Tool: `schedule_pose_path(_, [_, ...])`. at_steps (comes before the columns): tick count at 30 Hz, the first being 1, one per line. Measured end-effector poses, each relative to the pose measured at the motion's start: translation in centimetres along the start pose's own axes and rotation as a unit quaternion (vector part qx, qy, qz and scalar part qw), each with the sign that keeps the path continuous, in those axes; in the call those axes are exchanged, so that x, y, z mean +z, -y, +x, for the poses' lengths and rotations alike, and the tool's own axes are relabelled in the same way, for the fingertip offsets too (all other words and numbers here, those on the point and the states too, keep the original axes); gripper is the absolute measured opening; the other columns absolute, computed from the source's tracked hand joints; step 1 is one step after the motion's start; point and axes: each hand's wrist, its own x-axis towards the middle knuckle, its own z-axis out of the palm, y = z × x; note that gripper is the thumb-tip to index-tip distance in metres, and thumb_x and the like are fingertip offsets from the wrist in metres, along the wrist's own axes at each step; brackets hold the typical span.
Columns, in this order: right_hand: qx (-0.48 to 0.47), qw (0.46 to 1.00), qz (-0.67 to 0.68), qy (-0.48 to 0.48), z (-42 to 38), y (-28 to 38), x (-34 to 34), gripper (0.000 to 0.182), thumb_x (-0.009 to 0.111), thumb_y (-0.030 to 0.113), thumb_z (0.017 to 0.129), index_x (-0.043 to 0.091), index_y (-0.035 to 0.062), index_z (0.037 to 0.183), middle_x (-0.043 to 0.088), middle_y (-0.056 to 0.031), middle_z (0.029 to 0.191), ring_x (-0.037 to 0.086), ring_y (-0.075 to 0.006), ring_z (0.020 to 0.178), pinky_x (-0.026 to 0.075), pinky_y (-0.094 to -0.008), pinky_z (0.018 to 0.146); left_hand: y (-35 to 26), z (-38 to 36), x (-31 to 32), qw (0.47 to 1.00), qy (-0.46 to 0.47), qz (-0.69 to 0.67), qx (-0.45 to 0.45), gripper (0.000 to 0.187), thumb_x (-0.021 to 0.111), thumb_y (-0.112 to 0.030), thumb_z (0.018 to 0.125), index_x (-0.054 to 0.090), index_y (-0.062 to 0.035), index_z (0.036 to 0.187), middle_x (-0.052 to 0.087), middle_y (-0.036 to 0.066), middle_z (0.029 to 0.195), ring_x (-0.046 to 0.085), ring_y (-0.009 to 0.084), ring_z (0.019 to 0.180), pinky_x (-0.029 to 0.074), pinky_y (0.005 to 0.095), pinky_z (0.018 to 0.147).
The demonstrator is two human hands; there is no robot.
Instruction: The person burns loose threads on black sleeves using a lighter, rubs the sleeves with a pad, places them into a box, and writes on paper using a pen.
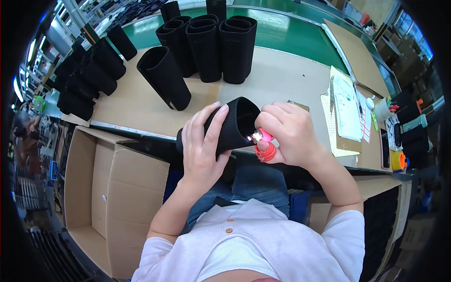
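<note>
In the head view, your left hand point(202, 141) is clamped around a black ribbed sleeve point(228, 126), fingers spread over its side. The sleeve lies tilted just above the near edge of the table point(277, 75), in front of your torso, its open end turned toward your right hand point(289, 134). That hand is closed on a small pink tool point(265, 135) with a metal head, held right at the sleeve's rim, where a bright spot shows. A red wrap point(265, 152) circles your right thumb.

Beyond your hands, one black tube point(164, 77) leans on the table with a small pale tag near its bottom; you can't read any lettering on it. More rolled black pieces point(202, 49) stand behind it. To your right lie printed sheets point(346, 108), their writing too small to read, near a roll of orange tape point(399, 160). An open cardboard box point(136, 188) sits below, at your left.
</note>
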Motion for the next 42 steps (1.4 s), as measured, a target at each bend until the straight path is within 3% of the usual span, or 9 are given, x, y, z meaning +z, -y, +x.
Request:
schedule_pose_path(11, [0.020, 0.994, 0.108, -0.007, 0.1, 0.4, -0.6, 0.021, 0.063, 0.028, 0.082, 0.056, 0.0088, 0.086, 0.053, -0.0036, 0.083, 0.049, -0.0162, 0.068, 0.042, -0.0277, 0.063, -0.2, 0.1, -1.2, 0.996, 0.009, -0.080, -0.043, 0.080, 0.070, -0.001, 0.068, 0.039, -0.0095, 0.140, 0.046, 0.016, 0.134, 0.047, 0.0306, 0.119, 0.038, 0.0430, 0.100])
schedule_pose_path(14, [0.240, 0.798, 0.546, -0.086, -0.3, 1.3, 1.3, 0.018, 0.064, 0.025, 0.084, 0.059, 0.0078, 0.089, 0.050, -0.0027, 0.075, 0.045, -0.0122, 0.064, 0.040, -0.0277, 0.061, -0.2, -0.8, -0.8, 0.837, 0.056, -0.471, -0.273, 0.076, 0.071, -0.012, 0.075, 0.037, -0.0074, 0.142, 0.048, 0.017, 0.132, 0.048, 0.0309, 0.119, 0.039, 0.0424, 0.100])
schedule_pose_path(19, [0.322, 0.634, 0.702, -0.031, -1.9, 0.6, 3.6, 0.019, 0.062, 0.014, 0.086, 0.063, 0.0055, 0.103, 0.061, -0.0040, 0.102, 0.053, -0.0106, 0.079, 0.044, -0.0251, 0.076, 0.2, -1.5, 0.0, 0.764, 0.035, -0.511, -0.392, 0.077, 0.070, -0.028, 0.080, 0.032, -0.0041, 0.143, 0.050, 0.018, 0.129, 0.051, 0.0303, 0.116, 0.043, 0.0391, 0.097])
schedule_pose_path(22, [0.226, 0.691, 0.680, 0.096, -3.2, 0.6, 4.2, 0.010, 0.062, 0.008, 0.084, 0.063, 0.0039, 0.093, 0.057, -0.0020, 0.077, 0.049, -0.0106, 0.066, 0.041, -0.0221, 0.066, 0.8, -1.0, -0.3, 0.744, -0.029, -0.553, -0.374, 0.075, 0.071, -0.026, 0.080, 0.033, -0.0029, 0.141, 0.052, 0.017, 0.126, 0.054, 0.0295, 0.112, 0.044, 0.0378, 0.095])
schedule_pose_path(24, [0.196, 0.644, 0.596, 0.437, -4.6, -0.2, 3.4, 0.008, 0.059, 0.004, 0.083, 0.063, 0.0043, 0.091, 0.060, -0.0021, 0.079, 0.051, -0.0133, 0.066, 0.042, -0.0216, 0.067, 1.3, -0.9, -0.7, 0.723, -0.092, -0.585, -0.354, 0.074, 0.071, -0.024, 0.081, 0.033, -0.0016, 0.140, 0.053, 0.016, 0.123, 0.056, 0.0287, 0.109, 0.046, 0.0366, 0.094])
schedule_pose_path(27, [0.450, 0.510, 0.705, 0.201, -9.5, -1.8, 4.4, 0.008, 0.061, 0.011, 0.086, 0.060, 0.0055, 0.092, 0.058, -0.0033, 0.079, 0.048, -0.0090, 0.061, 0.037, -0.0188, 0.055, 1.0, -2.0, 0.3, 0.697, -0.124, -0.602, -0.370, 0.065, 0.071, -0.009, 0.081, 0.037, -0.0016, 0.135, 0.055, 0.016, 0.119, 0.059, 0.0246, 0.105, 0.048, 0.0343, 0.091])
schedule_pose_path(34, [0.480, 0.709, 0.471, -0.213, -7.5, 2.3, 1.2, 0.015, 0.062, 0.001, 0.085, 0.057, 0.0031, 0.099, 0.059, -0.0037, 0.078, 0.052, -0.0095, 0.063, 0.040, -0.0178, 0.059, 2.7, -3.0, 2.0, 0.637, -0.021, -0.681, -0.361, 0.089, 0.060, 0.025, 0.062, 0.037, -0.0148, 0.138, 0.044, 0.008, 0.140, 0.047, 0.0248, 0.124, 0.038, 0.0421, 0.106])
schedule_pose_path(36, [0.397, 0.850, 0.325, -0.121, -6.7, 2.9, 1.0, 0.017, 0.066, -0.003, 0.079, 0.060, 0.0010, 0.095, 0.061, -0.0040, 0.079, 0.055, -0.0118, 0.065, 0.042, -0.0215, 0.062, 5.1, -4.1, 2.9, 0.606, -0.018, -0.741, -0.290, 0.093, 0.059, 0.024, 0.063, 0.038, -0.0248, 0.139, 0.040, -0.001, 0.145, 0.041, 0.0216, 0.130, 0.030, 0.0430, 0.112])
schedule_pose_path(42, [0.324, 0.879, 0.326, -0.130, -5.5, 3.1, 2.2, 0.010, 0.067, -0.002, 0.079, 0.061, 0.0006, 0.086, 0.064, -0.0054, 0.074, 0.053, -0.0129, 0.060, 0.041, -0.0228, 0.058, 7.0, -5.5, 2.3, 0.584, -0.017, -0.782, -0.219, 0.080, 0.065, 0.012, 0.074, 0.039, -0.0274, 0.139, 0.037, 0.004, 0.147, 0.039, 0.0228, 0.133, 0.031, 0.0450, 0.112])
